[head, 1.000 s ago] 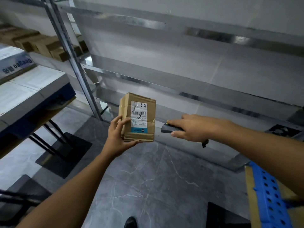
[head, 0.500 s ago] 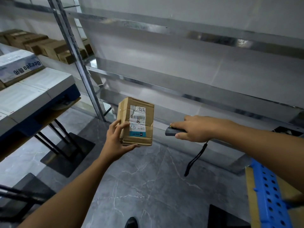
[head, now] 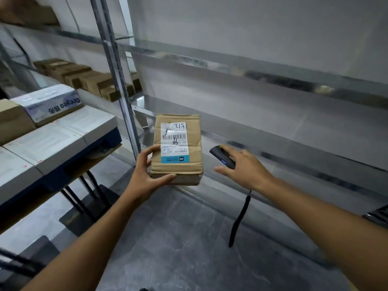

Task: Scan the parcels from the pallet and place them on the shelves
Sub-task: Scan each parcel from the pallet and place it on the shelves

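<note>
Two hands: left fingers [head: 165,177] grip parcel [head: 178,144] lower-left corner; right fingers [head: 232,149] loosely hold scanner [head: 220,155].

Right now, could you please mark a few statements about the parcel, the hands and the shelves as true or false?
1. The left hand holds the cardboard parcel with its label facing the camera. True.
2. The right hand is empty. False: it holds a black scanner.
3. A dark strap hangs below the right hand. True.
4. The parcel's label is blank. False: it shows a barcode and handwriting.
5. The shelf at the left holds no boxes. False: brown boxes stand in a row there.
</note>
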{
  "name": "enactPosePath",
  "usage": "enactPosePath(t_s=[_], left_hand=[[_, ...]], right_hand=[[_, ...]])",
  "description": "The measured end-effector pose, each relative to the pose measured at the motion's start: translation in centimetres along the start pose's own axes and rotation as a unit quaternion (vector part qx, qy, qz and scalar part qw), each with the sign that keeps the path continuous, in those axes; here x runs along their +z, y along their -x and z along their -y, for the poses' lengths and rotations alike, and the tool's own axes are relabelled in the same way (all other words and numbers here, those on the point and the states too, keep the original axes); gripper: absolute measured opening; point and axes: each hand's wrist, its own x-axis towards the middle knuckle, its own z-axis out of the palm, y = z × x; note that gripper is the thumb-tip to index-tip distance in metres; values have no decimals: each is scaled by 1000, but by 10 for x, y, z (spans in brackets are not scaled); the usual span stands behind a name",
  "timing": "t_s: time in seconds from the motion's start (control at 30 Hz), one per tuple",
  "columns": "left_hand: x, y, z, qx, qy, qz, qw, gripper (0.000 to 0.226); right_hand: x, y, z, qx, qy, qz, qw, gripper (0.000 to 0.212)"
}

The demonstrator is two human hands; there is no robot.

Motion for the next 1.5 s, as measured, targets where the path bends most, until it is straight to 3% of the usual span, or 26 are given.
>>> enactPosePath(t_s=[0.3,0.53,0.93,1.07,1.3,1.4,1.43,1.5], left_hand=[[-135,-131,-38,38,65,1,997,93],[-226,-244,-51,52,25,-27,998,115],[-311,-492,-39,82,26,-54,995,103],[-329,-580,-26,60,30,-62,996,102],[-353,-680,6,71,-82,-139,984,103],[-344,-692,19,176,-241,-245,922,90],[-340,-693,25,204,-288,-253,901,89],[-334,-697,37,224,-338,-213,889,91]], right_hand=[[11,-150,134,-54,-115,-136,983,89],[3,-269,218,-68,-128,-180,973,90],[-44,-518,265,-65,-40,-228,971,92],[-51,-605,268,-68,-61,-232,968,78],[-41,-709,274,-53,-30,-182,981,75],[-35,-732,285,-42,-4,-168,985,79],[-34,-739,289,-34,0,-165,986,80],[-34,-748,296,-19,8,-157,987,82]])
